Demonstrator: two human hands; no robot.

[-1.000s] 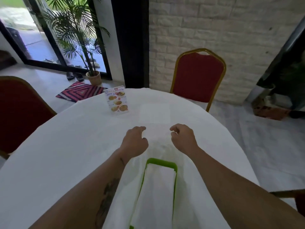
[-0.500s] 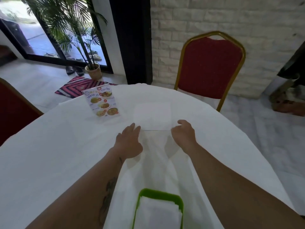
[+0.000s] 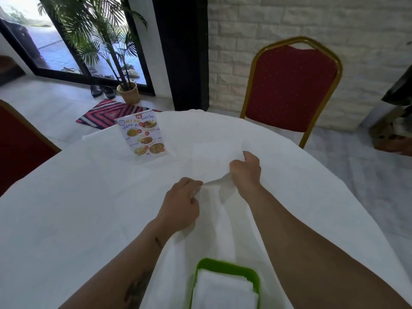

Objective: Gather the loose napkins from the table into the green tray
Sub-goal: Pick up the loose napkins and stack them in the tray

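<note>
A white napkin (image 3: pixel 211 159) lies on the white tablecloth past the table's middle. Its near edge is lifted off the cloth and stretched between my two hands. My left hand (image 3: pixel 181 204) pinches the near left corner. My right hand (image 3: pixel 246 169) grips the near right side, with its fingers curled over the napkin. The green tray (image 3: pixel 225 265) sits at the near edge of the table, between my forearms, with folded white napkins (image 3: pixel 223 291) stacked inside it.
A standing menu card (image 3: pixel 142 136) is on the table to the left of the napkin. A red chair with a gold frame (image 3: pixel 289 85) stands behind the table, and another red chair (image 3: pixel 20 148) is at the left. A potted palm (image 3: pixel 128 92) stands on the floor.
Both hands reached further out and took hold of the napkin's near edge, which has risen off the cloth. The view tilted up, so the tray sits lower in the frame.
</note>
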